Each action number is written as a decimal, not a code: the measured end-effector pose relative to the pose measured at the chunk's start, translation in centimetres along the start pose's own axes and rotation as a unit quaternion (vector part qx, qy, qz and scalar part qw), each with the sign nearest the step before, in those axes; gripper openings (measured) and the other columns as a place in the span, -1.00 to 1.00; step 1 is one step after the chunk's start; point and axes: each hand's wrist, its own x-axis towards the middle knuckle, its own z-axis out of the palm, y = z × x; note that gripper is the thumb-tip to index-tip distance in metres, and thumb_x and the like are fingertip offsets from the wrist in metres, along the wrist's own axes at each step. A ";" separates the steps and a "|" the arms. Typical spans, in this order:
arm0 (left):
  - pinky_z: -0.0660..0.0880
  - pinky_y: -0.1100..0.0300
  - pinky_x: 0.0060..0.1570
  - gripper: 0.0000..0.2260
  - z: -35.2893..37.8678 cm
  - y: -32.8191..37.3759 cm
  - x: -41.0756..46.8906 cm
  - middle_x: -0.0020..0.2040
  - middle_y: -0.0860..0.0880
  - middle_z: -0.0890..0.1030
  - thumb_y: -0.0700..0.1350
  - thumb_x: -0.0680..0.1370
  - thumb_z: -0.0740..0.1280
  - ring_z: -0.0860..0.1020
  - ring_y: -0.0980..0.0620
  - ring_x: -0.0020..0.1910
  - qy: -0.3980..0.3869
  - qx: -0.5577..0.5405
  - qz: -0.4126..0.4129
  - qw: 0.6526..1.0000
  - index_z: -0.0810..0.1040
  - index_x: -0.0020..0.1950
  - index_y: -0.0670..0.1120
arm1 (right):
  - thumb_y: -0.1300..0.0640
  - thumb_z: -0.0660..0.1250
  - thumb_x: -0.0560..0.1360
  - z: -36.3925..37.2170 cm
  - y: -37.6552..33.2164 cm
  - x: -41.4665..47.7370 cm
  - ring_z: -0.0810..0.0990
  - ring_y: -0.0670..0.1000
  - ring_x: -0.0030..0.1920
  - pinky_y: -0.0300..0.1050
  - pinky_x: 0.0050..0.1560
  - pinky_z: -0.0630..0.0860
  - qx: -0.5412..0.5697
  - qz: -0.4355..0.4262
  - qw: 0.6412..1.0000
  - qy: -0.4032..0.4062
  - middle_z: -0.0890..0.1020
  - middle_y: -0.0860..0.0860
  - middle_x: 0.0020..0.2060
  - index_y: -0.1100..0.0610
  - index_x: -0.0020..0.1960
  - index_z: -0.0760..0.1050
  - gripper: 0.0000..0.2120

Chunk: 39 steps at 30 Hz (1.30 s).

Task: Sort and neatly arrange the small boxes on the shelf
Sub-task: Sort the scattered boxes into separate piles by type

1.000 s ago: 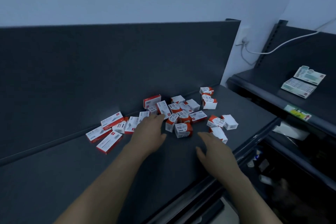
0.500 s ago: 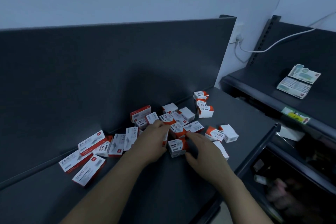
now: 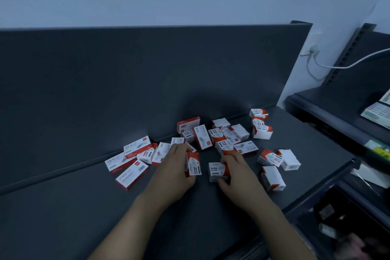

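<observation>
So far, very little sorting appears to have been done. One paper-clip box (image 3: 193, 167) is pinched upright in the left hand (image 3: 173, 172), fingers curled round its top and thumb beneath, and a second paper-clip box (image 3: 217, 171) is gripped by the right hand (image 3: 237, 172), fingers closed over its far edge; both boxes seem to rest on or just above the shelf (image 3: 63, 207). Beyond the fingertips of both hands, the remaining small boxes (image 3: 221, 137) lie in a loose, overlapping jumble against the shelf's back panel (image 3: 126, 80). To the outside of the left hand, several longer staple boxes (image 3: 130, 176) are scattered at odd angles. To the outside of the right hand, a few more boxes (image 3: 272, 177) lie apart, some tipped on their sides. No tidy row or stack can be seen anywhere yet. It is judged that the two kinds must still be separated and nearly every box still lined up.
</observation>
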 end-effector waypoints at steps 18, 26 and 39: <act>0.39 0.27 0.12 -0.42 -4.2 -2.7 -18.0 0.17 0.10 0.45 -0.07 0.42 0.42 0.45 0.11 0.16 0.212 0.034 -0.179 0.960 0.29 0.39 0.01 | 0.07 0.38 0.45 3.6 -10.6 -6.0 0.45 -0.18 0.03 -0.32 -0.05 0.37 0.097 -0.216 0.970 -0.058 0.35 -0.20 0.10 -0.07 0.15 0.40 -0.69; 0.36 0.25 0.02 -0.57 -9.2 -5.0 -26.6 0.06 0.14 0.46 -0.04 0.37 0.40 0.36 0.09 0.10 0.305 0.081 -0.267 0.911 0.39 0.20 0.04 | 0.12 0.41 0.43 6.6 -19.3 -8.6 0.52 -0.13 -0.07 -0.23 -0.07 0.51 0.138 -0.298 0.941 -0.078 0.45 -0.19 0.03 -0.05 0.13 0.46 -0.70; 0.37 0.20 0.10 -0.45 -21.7 -13.0 -41.4 0.21 0.08 0.45 0.00 0.39 0.39 0.35 0.05 0.17 0.346 0.144 -0.335 0.864 0.34 0.35 0.03 | 0.17 0.34 0.45 13.3 -37.9 -14.2 0.50 -0.15 -0.08 -0.28 -0.11 0.49 0.158 -0.337 0.920 -0.122 0.42 -0.16 0.08 -0.02 0.22 0.43 -0.64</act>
